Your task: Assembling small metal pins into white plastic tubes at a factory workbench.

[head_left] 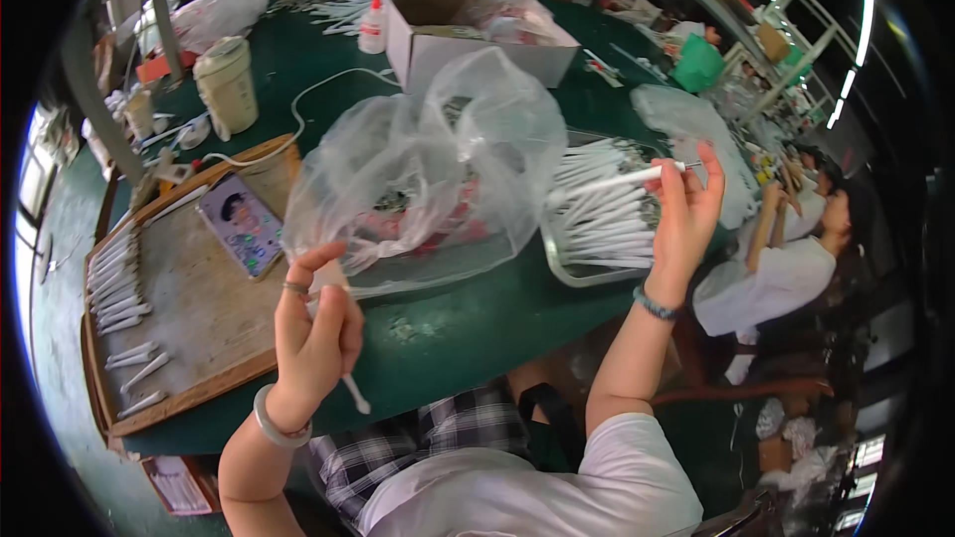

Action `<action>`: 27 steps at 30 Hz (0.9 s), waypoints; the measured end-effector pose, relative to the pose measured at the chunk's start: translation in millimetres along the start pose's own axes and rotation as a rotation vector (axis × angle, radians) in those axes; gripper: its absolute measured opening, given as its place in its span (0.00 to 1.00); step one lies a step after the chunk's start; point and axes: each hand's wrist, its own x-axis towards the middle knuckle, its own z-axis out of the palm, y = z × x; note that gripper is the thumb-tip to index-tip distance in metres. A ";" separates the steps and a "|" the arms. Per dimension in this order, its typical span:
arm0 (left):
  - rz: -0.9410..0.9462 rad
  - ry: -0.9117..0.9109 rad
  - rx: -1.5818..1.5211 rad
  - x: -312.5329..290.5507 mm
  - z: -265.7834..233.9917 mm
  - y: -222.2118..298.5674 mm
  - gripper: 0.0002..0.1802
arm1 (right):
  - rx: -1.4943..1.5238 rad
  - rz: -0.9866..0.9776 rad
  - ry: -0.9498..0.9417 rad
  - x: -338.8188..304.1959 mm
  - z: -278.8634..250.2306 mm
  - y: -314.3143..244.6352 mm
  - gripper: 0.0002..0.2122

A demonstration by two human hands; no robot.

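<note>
My right hand (688,209) is raised over the right side of the table. Its fingers pinch a slim white pen-like stick (627,180) with a thin dark tip at the right end. Below it a metal tray (587,279) holds a heap of similar white sticks (607,229). My left hand (316,328), a ring on one finger, is closed round another white stick (355,393); its knobbed lower end sticks out below the palm. Between my hands lies a clear plastic bag (497,119) with small dark and red pieces inside.
A wooden-rimmed board (209,288) at left carries a row of white sticks (114,278) and a phone (242,226). Farther back stand a cup (227,89), a red-capped bottle (372,28) and an open box (428,58). Other people sit across the table and at right.
</note>
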 end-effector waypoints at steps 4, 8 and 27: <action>-0.108 -0.025 -0.170 1.7 4.6 -2.5 0.14 | -0.594 0.075 -0.099 31.3 -65.8 70.2 0.16; -0.113 -0.102 -0.505 6.0 -3.2 -8.3 0.15 | -1.154 -0.369 -0.041 22.7 -54.3 77.1 0.17; 0.019 0.234 -0.572 40.3 -21.5 -23.1 0.18 | -0.696 -0.274 -1.011 -69.6 179.4 114.1 0.06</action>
